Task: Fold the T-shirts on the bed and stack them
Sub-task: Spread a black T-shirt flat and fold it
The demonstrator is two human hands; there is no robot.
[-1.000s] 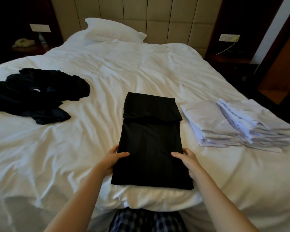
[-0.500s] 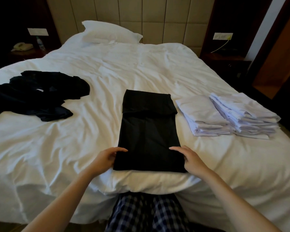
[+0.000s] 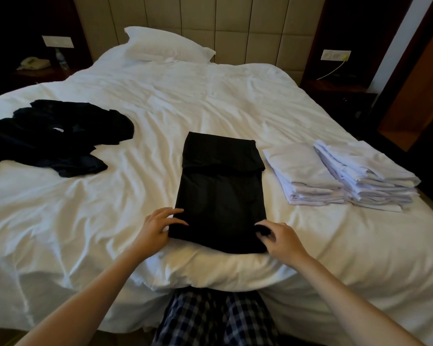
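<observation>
Filling most of the room, the white bed (image 3: 210,101) runs off the left edge, and its near edge drops out of sight behind the person's checked trousers (image 3: 215,318). On the far left a heap of dark T-shirts (image 3: 60,136) lies crumpled, partly cut off by the frame; how many are in it is hard to tell. A small white tag shows in the heap, but nothing on it can be read.

The black T-shirt (image 3: 220,196) lies flat in the near middle, folded into a long strip with its far end turned back over itself. Wide bare sheet lies between it and the heap. On its right, just beside it, sit two stacks of folded white T-shirts: the nearer stack (image 3: 303,171) and the outer stack (image 3: 368,176), close to the right edge of the mattress.

A pillow (image 3: 168,46) rests against the headboard.

The left hand (image 3: 155,228) pinches the strip's near-left corner, thumb on top. The right hand (image 3: 283,239) curls round the bunched near-right corner.

A telephone (image 3: 33,63) on the dim left nightstand is barely visible, and a yellow cable (image 3: 333,71) hangs from the right wall socket (image 3: 335,55).
</observation>
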